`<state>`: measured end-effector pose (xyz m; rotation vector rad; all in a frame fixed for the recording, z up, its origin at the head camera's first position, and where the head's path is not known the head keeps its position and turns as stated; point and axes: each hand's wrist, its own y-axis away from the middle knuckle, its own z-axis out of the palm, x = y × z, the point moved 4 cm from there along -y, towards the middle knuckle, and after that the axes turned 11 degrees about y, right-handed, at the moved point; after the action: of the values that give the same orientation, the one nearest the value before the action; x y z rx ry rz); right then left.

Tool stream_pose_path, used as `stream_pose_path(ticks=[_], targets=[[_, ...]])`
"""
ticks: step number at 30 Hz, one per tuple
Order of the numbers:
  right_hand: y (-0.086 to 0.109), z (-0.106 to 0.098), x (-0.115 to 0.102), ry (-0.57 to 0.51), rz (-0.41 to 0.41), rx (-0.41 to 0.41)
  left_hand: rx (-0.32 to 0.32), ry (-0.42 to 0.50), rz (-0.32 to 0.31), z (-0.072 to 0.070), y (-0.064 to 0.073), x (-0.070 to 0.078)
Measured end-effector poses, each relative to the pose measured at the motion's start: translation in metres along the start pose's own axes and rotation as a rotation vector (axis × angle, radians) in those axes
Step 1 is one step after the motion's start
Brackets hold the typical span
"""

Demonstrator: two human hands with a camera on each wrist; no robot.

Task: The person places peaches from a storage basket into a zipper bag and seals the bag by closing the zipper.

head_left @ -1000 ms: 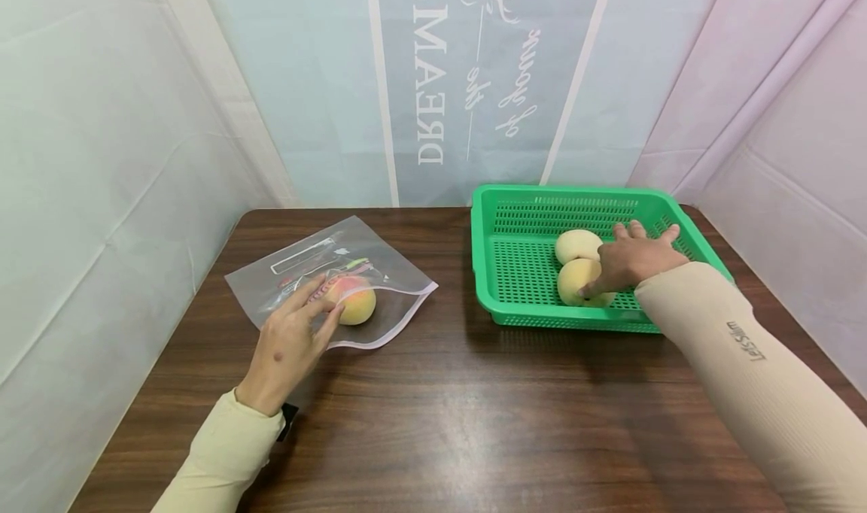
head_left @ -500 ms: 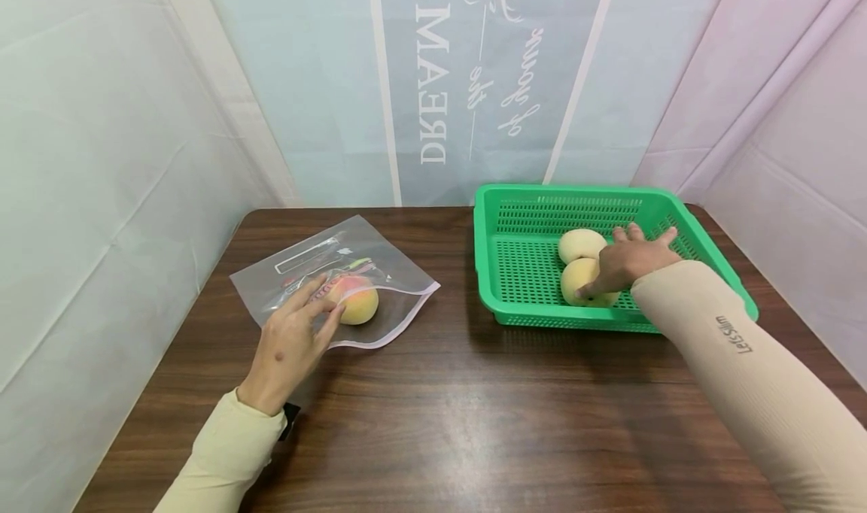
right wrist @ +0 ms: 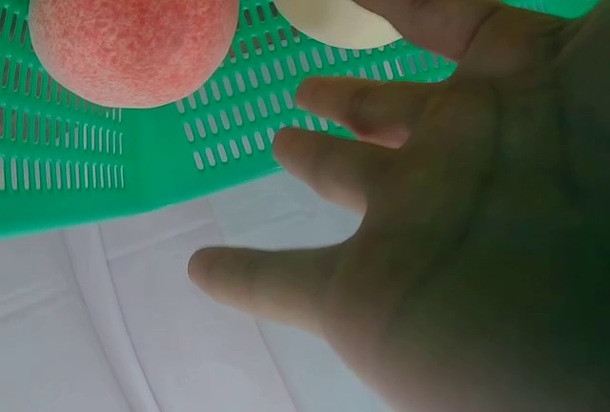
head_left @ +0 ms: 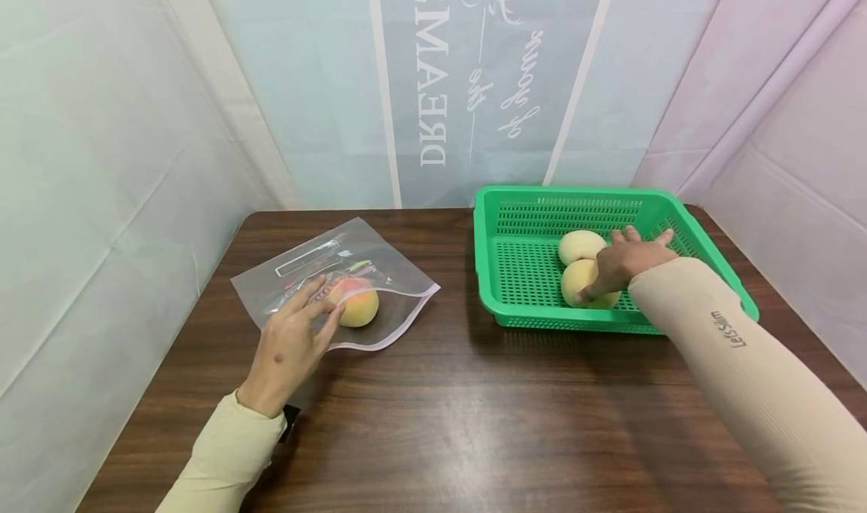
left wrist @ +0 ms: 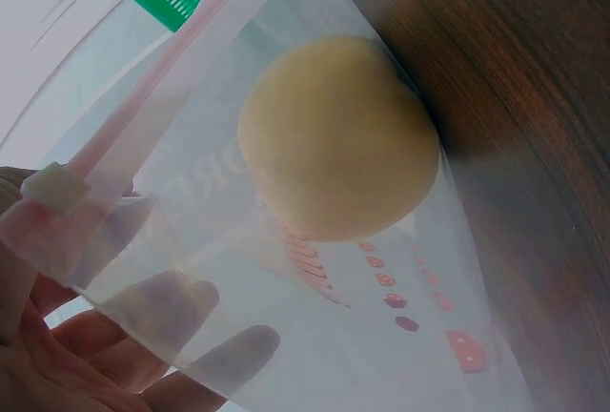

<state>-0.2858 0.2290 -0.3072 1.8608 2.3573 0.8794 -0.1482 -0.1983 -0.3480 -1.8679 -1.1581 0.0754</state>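
My left hand (head_left: 291, 347) pinches the edge of a clear zip bag (head_left: 400, 265) lying on the table's left side. In the left wrist view, its mouth is held by the white slider (left wrist: 55, 188), with several fingers behind the film. One yellow-and-red peach (head_left: 359, 308) sits inside, near the opening. My right hand (head_left: 626, 263) hovers with spread fingers over the green basket (head_left: 521, 272). Its thumb overlaps the nearer of two pale peaches (head_left: 579, 280) in the head view. The right wrist view also shows a red peach (right wrist: 138, 26) in the basket, hidden from the head view.
The brown wooden table (head_left: 433, 423) carries the bag at left and the basket at back right. White cloth (head_left: 101, 159) hangs along the left side, and a printed blue-grey curtain (head_left: 339, 122) closes the back.
My right hand and forearm have shifted slightly left over the basket. The left hand, the bag and the peaches stay as they were.
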Motion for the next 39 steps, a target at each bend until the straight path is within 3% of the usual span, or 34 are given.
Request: stream_pose_path(ticks=[14,24,39], targets=[[0.000,-0.002,-0.001,0.085,-0.074,0.067,0.000,0.002,-0.010,0.001,0.000,0.000],[0.001,-0.006,-0.005,0.085,-0.127,0.134,-0.009,0.008,-0.005,0.000,-0.002,0.002],[0.003,-0.014,-0.008,0.026,-0.132,0.264,-0.003,0.008,-0.002,-0.001,-0.001,0.000]])
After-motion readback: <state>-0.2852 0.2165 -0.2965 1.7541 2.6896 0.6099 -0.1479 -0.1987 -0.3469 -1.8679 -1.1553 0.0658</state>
